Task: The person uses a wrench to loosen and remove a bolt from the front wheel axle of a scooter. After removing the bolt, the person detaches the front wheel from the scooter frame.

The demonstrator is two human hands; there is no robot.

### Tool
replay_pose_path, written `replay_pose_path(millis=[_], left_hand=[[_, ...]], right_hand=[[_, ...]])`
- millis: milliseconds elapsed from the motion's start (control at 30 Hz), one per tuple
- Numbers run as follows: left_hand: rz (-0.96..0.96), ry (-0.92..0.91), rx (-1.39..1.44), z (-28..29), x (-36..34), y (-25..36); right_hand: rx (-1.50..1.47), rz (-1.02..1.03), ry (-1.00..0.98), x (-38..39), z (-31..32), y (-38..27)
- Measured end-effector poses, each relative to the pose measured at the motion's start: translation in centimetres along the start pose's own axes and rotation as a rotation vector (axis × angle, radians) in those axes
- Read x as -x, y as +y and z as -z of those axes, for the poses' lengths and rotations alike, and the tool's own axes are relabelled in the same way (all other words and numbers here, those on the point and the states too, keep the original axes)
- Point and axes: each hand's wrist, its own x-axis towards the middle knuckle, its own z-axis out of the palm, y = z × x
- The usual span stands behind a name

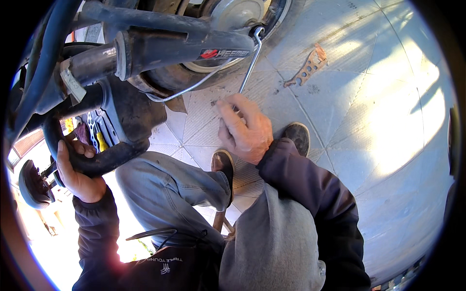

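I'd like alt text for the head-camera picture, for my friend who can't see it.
A person's right hand holds a bent metal rod whose far end is at the end of a thick black tube beside a wheel. The left hand grips a curved black bar. A flat metal piece with holes lies on the tiled floor.

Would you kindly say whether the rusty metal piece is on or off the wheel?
Off: the rusty metal piece lies on the tiled floor, apart from the wheel.
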Motion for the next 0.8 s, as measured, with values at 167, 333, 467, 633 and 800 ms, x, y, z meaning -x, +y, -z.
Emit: replay_pose_path(millis=[167, 333, 467, 633, 800], left_hand=[[0.011, -0.004, 0.009, 0.3, -0.1, -0.2], [-0.007, -0.022, 0.009, 0.4, -0.2, -0.3], [-0.006, -0.021, 0.024, 0.8, -0.3, -0.3], [-0.001, -0.031, 0.037, 0.7, -0.4, -0.5], [-0.026, 0.004, 0.008, 0.5, -0.1, -0.1]], right_hand=[[0.058, -0.083, 0.097, 0.7, -0.6, 0.1], [0.056, -0.116, 0.126, 0.7, -0.9, 0.3], [0.080, -0.174, 0.117, 0.7, -0.5, 0.0], [-0.414, -0.677, 0.052, 0.5, -0.5, -1.9], [-1.115, -1.072, -0.121, -0.2, -0.4, -0.8]])
